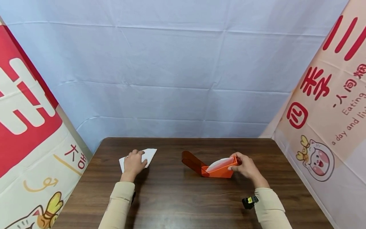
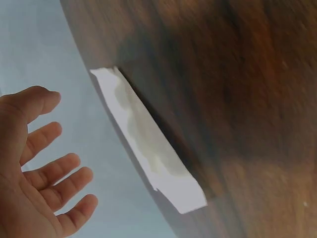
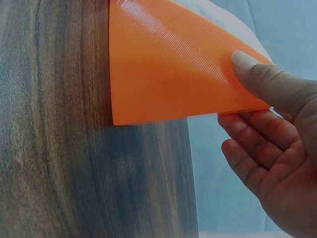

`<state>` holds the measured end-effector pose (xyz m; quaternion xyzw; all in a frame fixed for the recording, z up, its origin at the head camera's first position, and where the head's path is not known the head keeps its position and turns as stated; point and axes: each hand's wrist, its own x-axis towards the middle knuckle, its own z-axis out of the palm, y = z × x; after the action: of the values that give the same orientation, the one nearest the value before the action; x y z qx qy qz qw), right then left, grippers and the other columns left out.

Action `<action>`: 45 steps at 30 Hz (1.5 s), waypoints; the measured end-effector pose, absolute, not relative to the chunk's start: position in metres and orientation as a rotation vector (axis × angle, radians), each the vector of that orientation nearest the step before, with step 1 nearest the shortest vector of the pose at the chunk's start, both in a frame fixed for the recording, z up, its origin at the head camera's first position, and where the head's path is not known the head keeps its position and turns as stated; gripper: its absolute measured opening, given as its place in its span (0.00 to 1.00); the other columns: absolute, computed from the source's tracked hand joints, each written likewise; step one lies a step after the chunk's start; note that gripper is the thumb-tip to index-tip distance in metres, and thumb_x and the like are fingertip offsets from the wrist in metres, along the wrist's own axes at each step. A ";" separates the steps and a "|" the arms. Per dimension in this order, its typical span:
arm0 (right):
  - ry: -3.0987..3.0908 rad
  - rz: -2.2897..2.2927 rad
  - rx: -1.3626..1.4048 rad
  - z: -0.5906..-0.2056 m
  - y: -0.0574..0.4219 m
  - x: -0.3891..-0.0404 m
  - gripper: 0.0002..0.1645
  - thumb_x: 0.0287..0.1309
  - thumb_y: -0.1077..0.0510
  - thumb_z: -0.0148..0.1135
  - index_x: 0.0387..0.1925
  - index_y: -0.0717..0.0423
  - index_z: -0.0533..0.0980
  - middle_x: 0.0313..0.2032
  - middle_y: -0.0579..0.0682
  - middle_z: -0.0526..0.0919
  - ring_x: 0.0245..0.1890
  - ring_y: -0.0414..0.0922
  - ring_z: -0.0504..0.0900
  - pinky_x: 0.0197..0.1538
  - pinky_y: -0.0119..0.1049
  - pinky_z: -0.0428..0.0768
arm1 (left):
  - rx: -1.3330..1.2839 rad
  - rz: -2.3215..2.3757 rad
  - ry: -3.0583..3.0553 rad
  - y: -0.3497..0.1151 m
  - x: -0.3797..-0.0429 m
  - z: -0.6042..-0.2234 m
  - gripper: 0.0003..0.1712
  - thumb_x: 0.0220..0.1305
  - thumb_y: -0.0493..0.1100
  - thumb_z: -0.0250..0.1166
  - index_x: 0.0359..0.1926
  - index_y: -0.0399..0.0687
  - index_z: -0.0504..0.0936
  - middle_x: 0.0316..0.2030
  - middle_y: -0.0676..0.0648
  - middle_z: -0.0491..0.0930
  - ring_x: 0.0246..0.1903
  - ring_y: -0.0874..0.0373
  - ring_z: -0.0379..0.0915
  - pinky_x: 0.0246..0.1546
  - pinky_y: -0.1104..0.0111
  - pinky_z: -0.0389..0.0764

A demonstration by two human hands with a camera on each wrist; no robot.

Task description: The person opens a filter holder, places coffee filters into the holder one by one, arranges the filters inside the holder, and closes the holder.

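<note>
On the left of the table lies a white folded sheet (image 2: pixel 148 141), which looks like tissue or paper. My left hand (image 1: pixel 134 163) hovers over it in the head view. The left wrist view shows this hand's fingers (image 2: pixel 62 181) loosely bent, apart from the sheet. My right hand (image 1: pixel 246 167) grips the right end of an orange box (image 1: pixel 220 171), thumb on the near side and fingers round the end. Its dark orange lid (image 1: pixel 193 163) is tilted up to the left. White tissue-like material (image 1: pixel 220 163) sticks out above the box's rim.
The dark wood table (image 1: pixel 183 203) ends at a pale cloth backdrop (image 1: pixel 171 79). Printed cloths stand at the left (image 1: pixel 31 127) and right (image 1: pixel 323 127). A small black device (image 1: pixel 249 202) is at my right wrist.
</note>
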<state>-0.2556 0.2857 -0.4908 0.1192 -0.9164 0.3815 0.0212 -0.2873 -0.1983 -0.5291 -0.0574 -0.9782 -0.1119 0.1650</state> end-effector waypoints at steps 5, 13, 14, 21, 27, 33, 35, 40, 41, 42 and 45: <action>-2.831 1.180 0.375 -0.491 0.286 -0.255 0.23 0.42 0.63 0.74 0.42 0.58 0.73 0.34 0.52 0.79 0.31 0.47 0.74 0.32 0.41 0.73 | -0.108 -0.356 -2.825 -0.207 -0.289 -0.532 0.21 0.54 0.47 0.65 0.48 0.43 0.80 0.43 0.36 0.74 0.38 0.39 0.72 0.32 0.46 0.73; -2.831 1.185 0.367 -0.493 0.287 -0.255 0.23 0.42 0.63 0.74 0.42 0.58 0.74 0.34 0.52 0.80 0.31 0.47 0.74 0.32 0.41 0.74 | -0.062 -0.450 -2.857 -0.215 -0.292 -0.542 0.22 0.51 0.44 0.64 0.47 0.38 0.80 0.42 0.33 0.74 0.38 0.36 0.73 0.29 0.45 0.73; -2.830 1.187 0.363 -0.493 0.287 -0.255 0.23 0.42 0.63 0.74 0.42 0.58 0.74 0.34 0.52 0.79 0.31 0.47 0.74 0.32 0.41 0.73 | -0.052 -0.459 -2.863 -0.216 -0.293 -0.544 0.22 0.50 0.44 0.64 0.47 0.38 0.80 0.42 0.33 0.74 0.38 0.36 0.72 0.30 0.44 0.73; -2.843 1.201 0.350 -0.492 0.287 -0.254 0.23 0.43 0.62 0.74 0.42 0.58 0.73 0.34 0.52 0.79 0.30 0.47 0.74 0.31 0.40 0.73 | 0.000 -0.538 -2.972 -0.221 -0.296 -0.554 0.31 0.50 0.45 0.64 0.56 0.37 0.74 0.53 0.28 0.68 0.49 0.33 0.68 0.37 0.42 0.71; -2.841 1.205 0.348 -0.492 0.286 -0.254 0.24 0.42 0.62 0.74 0.43 0.58 0.73 0.34 0.52 0.79 0.30 0.47 0.73 0.31 0.40 0.73 | 0.017 -0.541 -3.074 -0.223 -0.294 -0.553 0.31 0.49 0.47 0.66 0.54 0.36 0.75 0.53 0.24 0.64 0.45 0.29 0.67 0.35 0.41 0.71; -2.846 1.187 0.339 -0.490 0.286 -0.254 0.24 0.42 0.62 0.74 0.42 0.58 0.73 0.34 0.52 0.79 0.31 0.48 0.74 0.32 0.40 0.73 | 0.009 -0.520 -3.097 -0.225 -0.293 -0.552 0.21 0.50 0.49 0.66 0.43 0.40 0.80 0.41 0.31 0.70 0.40 0.32 0.67 0.32 0.44 0.72; -2.847 1.180 0.338 -0.490 0.287 -0.254 0.24 0.42 0.62 0.74 0.42 0.58 0.73 0.34 0.52 0.79 0.31 0.48 0.74 0.32 0.41 0.73 | 0.004 -0.512 -3.097 -0.226 -0.294 -0.552 0.18 0.52 0.49 0.65 0.39 0.40 0.81 0.38 0.33 0.71 0.39 0.32 0.67 0.33 0.44 0.71; -2.845 1.185 0.341 -0.490 0.286 -0.254 0.24 0.42 0.62 0.74 0.42 0.58 0.73 0.34 0.52 0.79 0.30 0.48 0.73 0.32 0.40 0.73 | 0.015 -0.479 -3.113 -0.225 -0.293 -0.549 0.10 0.55 0.46 0.63 0.27 0.44 0.78 0.32 0.38 0.72 0.36 0.36 0.68 0.32 0.45 0.70; -2.846 1.187 0.341 -0.490 0.286 -0.254 0.24 0.42 0.62 0.74 0.42 0.58 0.73 0.34 0.52 0.79 0.30 0.48 0.73 0.32 0.40 0.73 | 0.026 -0.467 -3.117 -0.224 -0.292 -0.548 0.10 0.55 0.46 0.64 0.26 0.44 0.78 0.32 0.39 0.72 0.36 0.36 0.68 0.33 0.45 0.69; -2.846 1.187 0.342 -0.490 0.286 -0.254 0.24 0.42 0.62 0.74 0.42 0.58 0.73 0.34 0.52 0.79 0.30 0.47 0.73 0.32 0.40 0.73 | 0.037 -0.458 -3.120 -0.224 -0.291 -0.547 0.09 0.55 0.45 0.64 0.26 0.44 0.78 0.32 0.39 0.72 0.36 0.37 0.69 0.33 0.44 0.69; -2.849 1.191 0.338 -0.491 0.286 -0.254 0.24 0.42 0.62 0.74 0.42 0.58 0.73 0.34 0.52 0.79 0.30 0.48 0.73 0.31 0.40 0.73 | 0.073 -0.457 -3.125 -0.221 -0.288 -0.546 0.08 0.54 0.44 0.64 0.28 0.42 0.78 0.32 0.39 0.72 0.35 0.37 0.69 0.34 0.44 0.67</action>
<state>-0.2539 0.2858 -0.4907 0.1087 -0.9170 0.3833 0.0175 -0.2881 -0.2214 -0.5462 0.0231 -0.9892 -0.1446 -0.0086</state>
